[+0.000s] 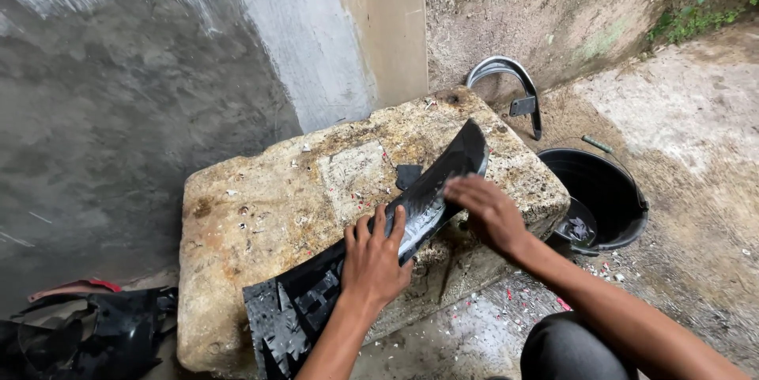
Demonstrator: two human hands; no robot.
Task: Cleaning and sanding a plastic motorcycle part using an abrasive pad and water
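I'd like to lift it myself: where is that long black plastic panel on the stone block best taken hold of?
Probably at its middle, coming from above on the near long edge, where the left hand and right hand already press. The black plastic panel lies slanted across the stone block; its lower end looks jagged and ribbed, so avoid that.
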